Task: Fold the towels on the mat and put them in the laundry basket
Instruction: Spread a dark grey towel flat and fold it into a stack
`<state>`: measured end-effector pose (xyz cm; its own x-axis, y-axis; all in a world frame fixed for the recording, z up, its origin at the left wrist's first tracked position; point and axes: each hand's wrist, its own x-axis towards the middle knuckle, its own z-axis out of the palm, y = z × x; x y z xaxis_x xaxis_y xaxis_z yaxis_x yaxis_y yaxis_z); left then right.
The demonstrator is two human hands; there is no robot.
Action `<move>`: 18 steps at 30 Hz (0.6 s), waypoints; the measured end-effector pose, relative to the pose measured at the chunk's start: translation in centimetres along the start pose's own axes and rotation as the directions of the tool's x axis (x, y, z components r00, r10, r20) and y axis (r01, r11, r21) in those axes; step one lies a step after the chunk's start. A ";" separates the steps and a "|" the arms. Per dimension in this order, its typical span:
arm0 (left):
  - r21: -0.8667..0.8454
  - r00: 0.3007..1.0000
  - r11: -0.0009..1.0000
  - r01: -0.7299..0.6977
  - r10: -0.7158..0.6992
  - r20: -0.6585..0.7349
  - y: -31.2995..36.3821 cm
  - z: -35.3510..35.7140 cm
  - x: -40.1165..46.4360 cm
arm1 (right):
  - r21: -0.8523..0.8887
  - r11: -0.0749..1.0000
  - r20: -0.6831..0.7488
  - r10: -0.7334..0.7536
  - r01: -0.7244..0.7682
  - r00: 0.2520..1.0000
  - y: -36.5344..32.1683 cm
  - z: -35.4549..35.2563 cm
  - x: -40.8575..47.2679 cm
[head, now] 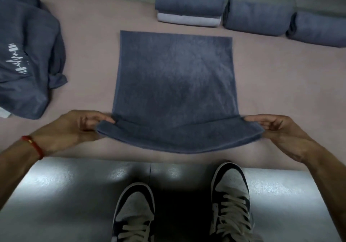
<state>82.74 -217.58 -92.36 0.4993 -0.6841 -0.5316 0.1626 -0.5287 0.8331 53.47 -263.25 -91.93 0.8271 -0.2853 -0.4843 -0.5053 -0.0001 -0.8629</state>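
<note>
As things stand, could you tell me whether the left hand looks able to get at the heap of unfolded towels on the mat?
Probably yes: the heap lies on the left hand's side with bare mat between, though that hand is pinching the spread towel.

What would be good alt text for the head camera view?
Two hands, left hand and right hand, pinch the near corners of a grey towel spread on a pink mat. A crumpled pile of towels lies left; folded towels sit beyond.
</note>
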 end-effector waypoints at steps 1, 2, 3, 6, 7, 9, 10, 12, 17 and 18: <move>0.069 0.997 0.997 -0.040 0.044 -0.066 0.4 -0.2 0.7 | -0.040 0.999 -0.063 -0.039 0.037 0.997 -0.5 0.0 0.6; 0.122 0.987 0.990 -0.071 0.088 -0.138 0.9 -0.3 1.5 | -0.069 0.995 -0.112 -0.077 0.070 0.991 -1.0 0.0 1.2; 0.162 0.968 0.982 -0.097 0.131 -0.212 1.3 -0.4 2.3 | -0.091 0.991 -0.139 -0.114 0.102 0.984 -1.6 0.0 1.9; 0.288 0.903 0.947 -0.139 0.241 -0.356 2.6 -1.2 5.3 | -0.131 0.984 -0.182 -0.144 0.121 0.973 -2.6 -0.5 4.3; 0.314 0.891 0.938 -0.145 0.262 -0.371 3.1 -1.5 6.4 | -0.130 0.985 -0.214 -0.138 0.112 0.967 -3.0 -0.7 5.4; 0.208 0.892 0.965 -0.159 0.230 -0.389 4.2 -2.2 8.7 | -0.071 0.993 -0.280 -0.108 0.092 0.954 -4.1 -0.9 7.7; 0.112 0.893 0.980 -0.167 0.199 -0.404 4.7 -2.4 10.1 | -0.041 0.996 -0.304 -0.094 0.085 0.948 -4.7 -1.1 9.0; -0.009 0.886 0.988 -0.155 0.135 -0.443 5.7 -3.1 13.1 | -0.043 0.996 -0.335 -0.092 0.082 0.938 -6.0 -1.4 11.9; 0.062 0.779 0.998 -0.010 0.047 -0.626 7.6 -5.6 21.9 | -0.165 0.986 -0.495 -0.066 -0.020 0.866 -7.9 -2.4 21.4; 0.112 0.735 0.993 0.042 0.045 -0.677 7.9 -6.0 23.3 | -0.193 0.980 -0.530 -0.066 -0.044 0.845 -8.1 -2.4 23.1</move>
<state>100.81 -234.71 -97.24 0.9502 -0.1868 -0.2494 0.0867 -0.6102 0.7875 76.11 -272.15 -95.81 0.6025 -0.7490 -0.2757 -0.5790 -0.1724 -0.7969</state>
